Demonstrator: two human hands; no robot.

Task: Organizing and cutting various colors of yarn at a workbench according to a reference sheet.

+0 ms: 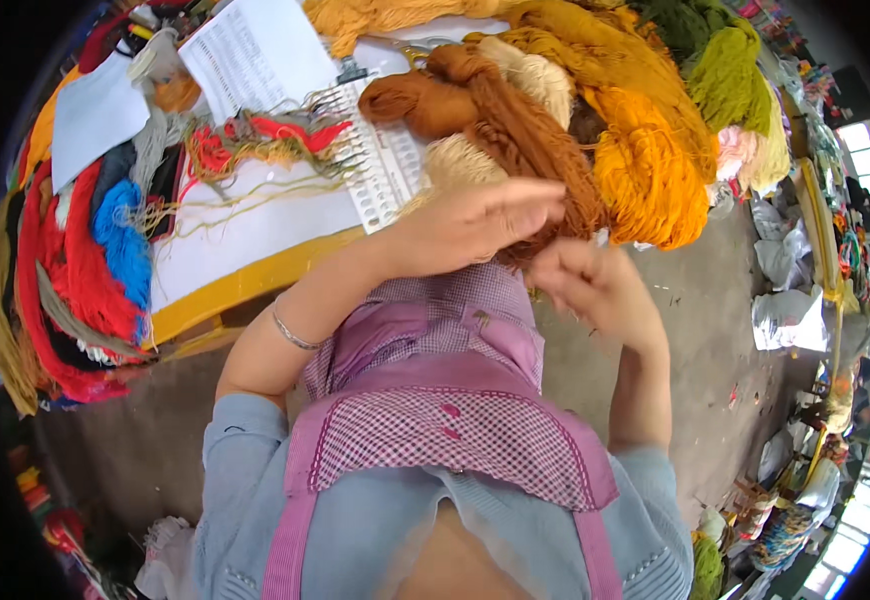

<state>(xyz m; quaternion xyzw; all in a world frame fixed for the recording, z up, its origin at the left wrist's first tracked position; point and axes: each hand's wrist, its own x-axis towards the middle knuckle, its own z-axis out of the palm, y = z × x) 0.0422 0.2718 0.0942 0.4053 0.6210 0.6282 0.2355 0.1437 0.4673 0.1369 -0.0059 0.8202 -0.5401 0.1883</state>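
Note:
My left hand [475, 222] lies flat over a rust-brown twisted skein of yarn [525, 130], fingers stretched toward the right and pressing on its lower end. My right hand [595, 285] is just below and to the right, fingers curled around the brown strands that hang off the skein's end; the strands themselves are mostly hidden. A second brown skein [415, 100] and a cream skein [540, 75] lie beside it on the yellow-edged table [255, 280]. A thin bangle [290, 332] circles my left wrist.
Orange yarn [650, 165], mustard and green yarn [725, 75] pile at the back right. Red and blue yarn [105, 250] heaps at the left. A white sample card with holes [380, 160] and printed paper sheets [255, 50] lie on the table. Grey floor with white bags [790, 320] at right.

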